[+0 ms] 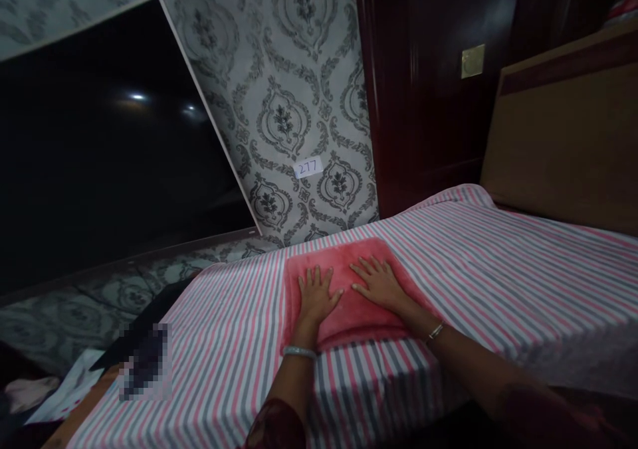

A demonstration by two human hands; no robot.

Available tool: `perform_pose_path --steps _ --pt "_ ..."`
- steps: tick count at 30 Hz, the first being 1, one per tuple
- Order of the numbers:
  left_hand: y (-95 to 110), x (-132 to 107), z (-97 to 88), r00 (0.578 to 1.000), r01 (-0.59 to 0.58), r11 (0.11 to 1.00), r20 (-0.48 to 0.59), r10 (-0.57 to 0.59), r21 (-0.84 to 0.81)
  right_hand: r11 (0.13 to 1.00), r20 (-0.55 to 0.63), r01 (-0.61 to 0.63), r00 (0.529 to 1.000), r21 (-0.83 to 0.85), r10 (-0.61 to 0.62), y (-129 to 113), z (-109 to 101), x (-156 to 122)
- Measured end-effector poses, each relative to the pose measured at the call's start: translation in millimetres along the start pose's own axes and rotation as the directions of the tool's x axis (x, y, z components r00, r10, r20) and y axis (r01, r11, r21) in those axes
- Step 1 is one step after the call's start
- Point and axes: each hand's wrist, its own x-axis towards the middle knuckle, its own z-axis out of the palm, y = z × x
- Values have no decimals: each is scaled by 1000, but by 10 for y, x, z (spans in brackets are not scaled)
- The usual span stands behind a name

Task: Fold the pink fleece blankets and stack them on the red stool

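A folded pink plush cloth (343, 313), roughly square, lies flat on a striped bedsheet (234, 323). Pressed palm down on its left half is my left hand (316, 296), fingers spread, with a pale bangle at the wrist. On the right half rests my right hand (379, 284), also flat with fingers apart, below it a metal bracelet. Neither hand grips anything; both touch the cloth's upper surface. Its near edge shows a thick rounded fold, and the palms hide parts of the top.
A large dark television (114, 143) hangs on the patterned wall (284, 103) at left. A paper label (308, 167) reads 277. Behind the bed stand a dark red wooden door (428, 103) and a brown board (568, 137). Papers (70, 389) lie at lower left beside a blurred patch.
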Motion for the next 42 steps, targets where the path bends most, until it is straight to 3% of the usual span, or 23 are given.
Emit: perform_pose_path --steps 7,11,13,16,18,21,27,36,42 --pt "11 -25 28 1000 -3 999 8 3 -36 1000 -8 6 1000 -6 -6 5 40 -33" --pt "-21 10 -104 996 -4 998 92 11 -70 998 111 12 994 62 -19 70 -128 87" --pt "-79 128 -255 988 15 994 156 1 -104 992 141 -6 990 125 -12 119 -285 262" --pt "-212 420 -473 985 78 991 160 -59 -113 986 46 -87 996 145 81 156 -487 603" --pt "-306 613 -515 982 137 986 146 -122 -94 979 -10 -179 983 98 181 149 -506 784" --pt "-418 759 -358 960 245 967 162 -230 -76 960 23 -280 960 12 280 135 -318 862" --pt "-526 701 68 924 367 920 166 -344 -138 962 -39 -263 965 -67 261 231 141 699" --pt "-531 732 60 923 373 919 152 -353 -129 965 -61 -262 963 -16 261 285 158 719" --pt "-526 701 7 926 376 907 121 -358 -193 970 -38 -242 970 5 242 283 56 723"
